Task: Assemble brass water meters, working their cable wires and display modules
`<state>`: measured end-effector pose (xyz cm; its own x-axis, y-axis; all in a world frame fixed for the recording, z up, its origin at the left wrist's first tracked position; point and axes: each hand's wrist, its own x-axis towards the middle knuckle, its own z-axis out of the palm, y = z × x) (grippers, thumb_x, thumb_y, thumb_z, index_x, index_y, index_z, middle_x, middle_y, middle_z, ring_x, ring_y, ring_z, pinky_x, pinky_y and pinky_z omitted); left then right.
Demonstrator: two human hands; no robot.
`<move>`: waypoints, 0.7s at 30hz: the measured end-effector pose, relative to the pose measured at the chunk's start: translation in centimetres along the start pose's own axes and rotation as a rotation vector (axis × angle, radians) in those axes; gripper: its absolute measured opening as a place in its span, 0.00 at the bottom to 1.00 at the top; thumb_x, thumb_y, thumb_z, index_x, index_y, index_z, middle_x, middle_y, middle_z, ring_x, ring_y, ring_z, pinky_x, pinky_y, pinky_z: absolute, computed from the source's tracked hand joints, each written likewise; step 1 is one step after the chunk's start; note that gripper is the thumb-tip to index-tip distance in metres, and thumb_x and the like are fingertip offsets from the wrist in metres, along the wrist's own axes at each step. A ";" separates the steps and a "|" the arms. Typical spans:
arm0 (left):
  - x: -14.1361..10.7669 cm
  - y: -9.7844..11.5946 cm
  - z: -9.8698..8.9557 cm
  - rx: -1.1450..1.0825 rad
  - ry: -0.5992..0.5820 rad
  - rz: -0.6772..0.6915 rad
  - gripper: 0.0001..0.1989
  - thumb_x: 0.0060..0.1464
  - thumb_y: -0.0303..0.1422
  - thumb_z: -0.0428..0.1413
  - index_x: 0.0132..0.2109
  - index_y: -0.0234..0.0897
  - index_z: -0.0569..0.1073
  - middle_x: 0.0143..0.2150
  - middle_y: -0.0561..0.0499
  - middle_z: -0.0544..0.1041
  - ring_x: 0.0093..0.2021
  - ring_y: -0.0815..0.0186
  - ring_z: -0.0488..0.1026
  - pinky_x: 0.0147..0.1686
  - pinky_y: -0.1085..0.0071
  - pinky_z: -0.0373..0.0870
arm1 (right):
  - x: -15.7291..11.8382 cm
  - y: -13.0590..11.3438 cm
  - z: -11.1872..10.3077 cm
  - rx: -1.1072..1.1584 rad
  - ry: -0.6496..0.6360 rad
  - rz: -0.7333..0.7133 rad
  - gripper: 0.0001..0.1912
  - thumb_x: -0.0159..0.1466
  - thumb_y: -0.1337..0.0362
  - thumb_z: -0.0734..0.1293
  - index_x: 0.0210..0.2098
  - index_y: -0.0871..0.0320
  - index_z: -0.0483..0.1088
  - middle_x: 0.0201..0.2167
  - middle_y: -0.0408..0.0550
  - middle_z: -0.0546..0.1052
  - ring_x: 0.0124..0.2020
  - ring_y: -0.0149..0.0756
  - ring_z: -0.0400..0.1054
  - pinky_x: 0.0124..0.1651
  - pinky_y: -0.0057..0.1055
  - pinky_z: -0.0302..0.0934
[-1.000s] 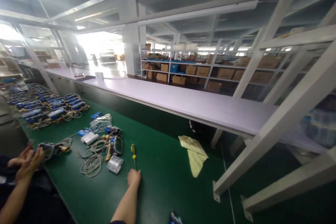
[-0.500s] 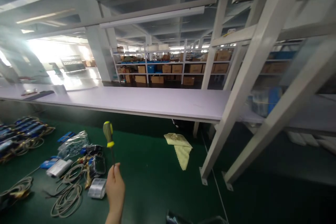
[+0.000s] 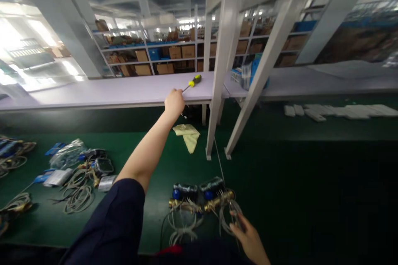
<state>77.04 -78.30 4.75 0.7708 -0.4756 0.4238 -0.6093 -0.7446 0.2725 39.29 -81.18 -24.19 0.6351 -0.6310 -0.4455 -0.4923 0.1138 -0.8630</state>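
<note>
My left hand [image 3: 174, 102] is stretched far forward to the edge of the raised white shelf [image 3: 137, 91]. Its fingers are closed on the shaft of a screwdriver [image 3: 195, 80], whose yellow and dark handle points away to the right over the shelf. Low in the view, my right hand [image 3: 248, 238] is wrapped round a tool [image 3: 237, 220], perhaps pliers, too blurred to name surely. That tool is beside a brass fitting [image 3: 220, 201] with grey cables. Another brass and black device [image 3: 185, 192] with a blue knob lies just left of it on the green bench.
A yellow cloth [image 3: 189, 136] lies on the green bench [image 3: 149, 198] near the white metal posts [image 3: 219, 70]. Cabled devices [image 3: 102, 166] and a clear plastic bag [image 3: 69, 154] are at left. A blue box [image 3: 253, 70] stands behind the posts.
The view has swung right and down. My left hand has moved forward and right with the screwdriver, which now tilts right. My right hand and the two devices near it have come into view.
</note>
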 end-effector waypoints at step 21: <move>-33.0 -7.9 17.6 0.097 -0.662 0.109 0.30 0.54 0.19 0.47 0.63 0.38 0.61 0.59 0.42 0.68 0.67 0.51 0.49 0.63 0.50 0.50 | -3.0 6.1 -8.4 -0.187 0.388 0.270 0.41 0.49 0.41 0.60 0.51 0.67 0.69 0.39 0.60 0.76 0.41 0.56 0.71 0.42 0.44 0.64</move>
<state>59.69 -64.95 -26.61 0.6758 -0.7142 -0.1823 -0.6947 -0.6998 0.1664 29.33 -85.04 -26.10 0.2199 -0.8409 -0.4946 -0.7290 0.1953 -0.6560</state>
